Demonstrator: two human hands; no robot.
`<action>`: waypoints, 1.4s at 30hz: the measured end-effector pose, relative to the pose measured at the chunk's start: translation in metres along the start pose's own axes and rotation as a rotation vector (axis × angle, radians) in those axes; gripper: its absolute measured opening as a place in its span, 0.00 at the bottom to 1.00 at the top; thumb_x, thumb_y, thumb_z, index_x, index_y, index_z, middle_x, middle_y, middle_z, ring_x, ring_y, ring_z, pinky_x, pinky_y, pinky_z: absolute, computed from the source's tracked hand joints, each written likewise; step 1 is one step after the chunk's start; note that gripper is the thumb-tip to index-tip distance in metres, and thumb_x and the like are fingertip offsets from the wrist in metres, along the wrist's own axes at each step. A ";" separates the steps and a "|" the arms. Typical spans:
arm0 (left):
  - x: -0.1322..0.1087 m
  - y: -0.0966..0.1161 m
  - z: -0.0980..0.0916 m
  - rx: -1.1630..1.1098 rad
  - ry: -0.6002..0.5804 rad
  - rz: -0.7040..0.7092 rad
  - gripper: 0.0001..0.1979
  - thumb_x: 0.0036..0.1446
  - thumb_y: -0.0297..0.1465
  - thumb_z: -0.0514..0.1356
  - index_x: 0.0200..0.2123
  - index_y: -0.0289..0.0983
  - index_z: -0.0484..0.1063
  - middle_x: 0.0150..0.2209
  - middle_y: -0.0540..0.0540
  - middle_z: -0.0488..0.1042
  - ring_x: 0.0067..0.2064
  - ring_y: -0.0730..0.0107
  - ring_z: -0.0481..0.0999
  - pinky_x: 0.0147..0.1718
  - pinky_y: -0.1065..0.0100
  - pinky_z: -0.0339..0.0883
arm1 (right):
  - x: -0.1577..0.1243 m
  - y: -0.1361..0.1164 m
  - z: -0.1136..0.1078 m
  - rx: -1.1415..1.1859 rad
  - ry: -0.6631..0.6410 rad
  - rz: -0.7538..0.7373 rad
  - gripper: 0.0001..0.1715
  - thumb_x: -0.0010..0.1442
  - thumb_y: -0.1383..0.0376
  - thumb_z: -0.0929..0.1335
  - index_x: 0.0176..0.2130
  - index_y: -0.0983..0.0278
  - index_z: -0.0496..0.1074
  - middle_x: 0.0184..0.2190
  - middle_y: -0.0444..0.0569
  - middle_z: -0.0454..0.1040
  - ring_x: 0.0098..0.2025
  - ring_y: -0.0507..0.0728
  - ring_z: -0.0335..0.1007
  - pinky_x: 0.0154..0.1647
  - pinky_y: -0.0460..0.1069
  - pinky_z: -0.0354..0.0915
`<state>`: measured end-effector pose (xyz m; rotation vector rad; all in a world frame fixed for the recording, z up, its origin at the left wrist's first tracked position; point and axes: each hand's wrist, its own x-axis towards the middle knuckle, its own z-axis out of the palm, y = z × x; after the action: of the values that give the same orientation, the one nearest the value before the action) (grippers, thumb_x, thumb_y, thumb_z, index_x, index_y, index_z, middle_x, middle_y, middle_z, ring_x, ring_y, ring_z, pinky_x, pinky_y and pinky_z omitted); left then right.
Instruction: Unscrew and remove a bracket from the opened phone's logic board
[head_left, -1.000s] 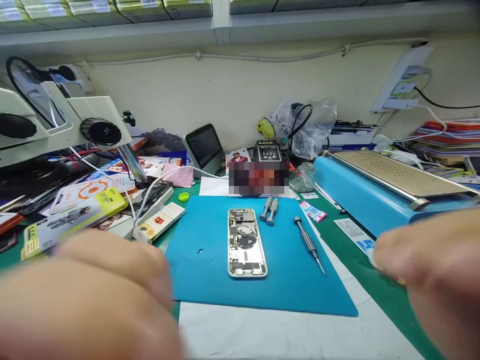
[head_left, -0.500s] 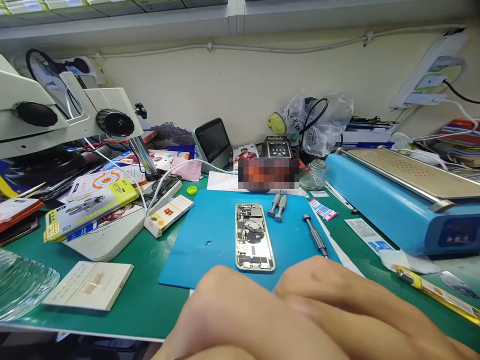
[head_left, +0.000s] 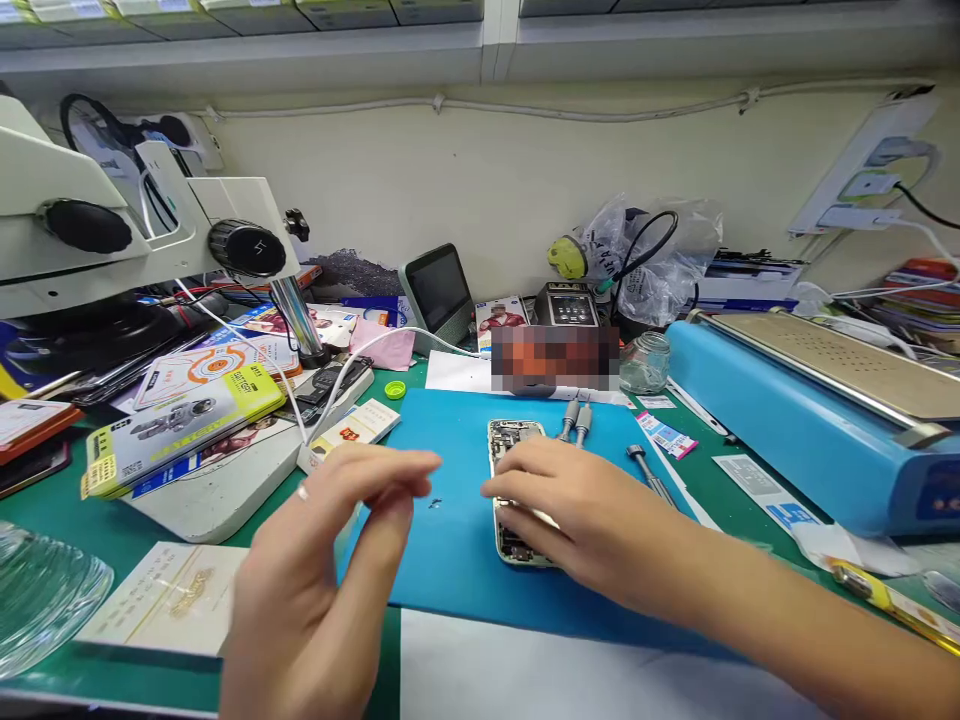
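Opened phone lay on mat, likely against scratches; right hand spread over it; left hand curled, pinch unclear.

Bright, fairly even light, apparently from above, covers the mat and paper, with only soft, faint shadows. Streaked highlights run down the post; small glints show on the jar, bag and glass. Wide-angle stretching pulls at the blue machine near the right edge, and the upper right corner darkens. The left hand and right hand look slightly soft. Pixel blocks mask a patch behind the mat.
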<state>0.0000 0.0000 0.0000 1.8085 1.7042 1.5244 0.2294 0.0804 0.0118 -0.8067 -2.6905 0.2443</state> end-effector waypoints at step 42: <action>0.008 -0.048 0.026 0.313 -0.554 -0.191 0.18 0.75 0.39 0.43 0.43 0.46 0.71 0.47 0.44 0.76 0.50 0.51 0.75 0.54 0.43 0.65 | 0.042 -0.008 0.055 -0.374 0.010 -0.163 0.08 0.72 0.73 0.70 0.38 0.66 0.75 0.36 0.49 0.77 0.38 0.60 0.67 0.38 0.55 0.60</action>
<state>-0.0104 0.0331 -0.0423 1.9008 1.8154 0.6199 0.1726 0.0934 -0.0263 -0.6748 -2.8119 -0.3100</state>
